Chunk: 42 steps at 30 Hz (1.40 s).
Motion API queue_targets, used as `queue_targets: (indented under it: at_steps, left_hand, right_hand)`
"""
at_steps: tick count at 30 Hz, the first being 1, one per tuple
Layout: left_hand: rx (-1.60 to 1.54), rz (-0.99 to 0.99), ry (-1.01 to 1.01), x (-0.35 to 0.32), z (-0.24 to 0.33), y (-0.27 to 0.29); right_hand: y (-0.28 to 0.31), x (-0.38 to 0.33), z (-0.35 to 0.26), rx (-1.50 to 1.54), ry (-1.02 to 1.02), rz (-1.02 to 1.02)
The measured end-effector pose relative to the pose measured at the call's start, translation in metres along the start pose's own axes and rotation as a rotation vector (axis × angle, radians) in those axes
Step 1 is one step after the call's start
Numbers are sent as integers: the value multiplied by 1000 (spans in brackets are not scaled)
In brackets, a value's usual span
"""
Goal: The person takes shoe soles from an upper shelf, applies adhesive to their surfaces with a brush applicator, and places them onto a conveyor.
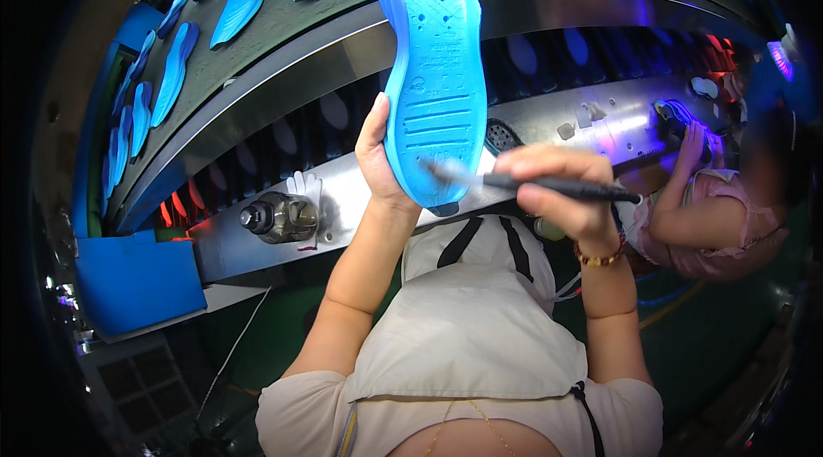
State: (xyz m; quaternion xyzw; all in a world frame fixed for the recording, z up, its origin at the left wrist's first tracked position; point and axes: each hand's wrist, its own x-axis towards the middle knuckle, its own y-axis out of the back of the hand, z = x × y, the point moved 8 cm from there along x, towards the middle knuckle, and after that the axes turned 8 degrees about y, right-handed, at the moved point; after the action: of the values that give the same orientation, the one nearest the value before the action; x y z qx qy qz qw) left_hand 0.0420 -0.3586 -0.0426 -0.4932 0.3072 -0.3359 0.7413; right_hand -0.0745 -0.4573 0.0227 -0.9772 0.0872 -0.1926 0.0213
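My left hand grips a bright blue shoe sole by its lower left edge and holds it upright. Its hollow inner face is toward me, with small round holes near the top and cross ridges lower down. In my right hand is a slim brush with a dark handle. Its pale, motion-blurred tip lies over the lower part of the sole. Whether the tip touches the sole I cannot tell. The fingers of my left hand behind the sole are hidden.
Several blue soles lie on a dark belt beyond a metal rail. Shoe forms line a shelf under it. On the metal bench stand a dark bottle and a white glove. Another person works at the right.
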Motion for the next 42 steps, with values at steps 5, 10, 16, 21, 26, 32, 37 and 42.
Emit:
queue_targets:
  at_steps: [5, 10, 16, 21, 26, 32, 37, 42]
  left_hand:
    - [34, 25, 32, 6, 4, 1]
    - [9, -44, 167, 12, 2, -5]
    - [141, 103, 491, -1, -19, 2]
    - [432, 257, 732, -17, -34, -2]
    - [596, 166, 835, -20, -37, -9]
    - [684, 134, 797, -27, -24, -7]
    - [889, 174, 697, -21, -14, -4]
    - [365, 143, 626, -24, -29, 14]
  right_hand:
    - [-19, 7, -18, -260, 264, -333]
    - [-31, 1, -24, -324, 290, -368]
    - [-12, 5, -23, -392, 248, -392]
    - [-31, -15, -9, -565, 50, -875]
    - [-11, -7, -10, -432, 45, -737]
    - [-5, 4, -26, -406, 137, -746]
    - [18, -17, 6, -682, -80, -867]
    - [16, -8, 9, -102, -281, -402]
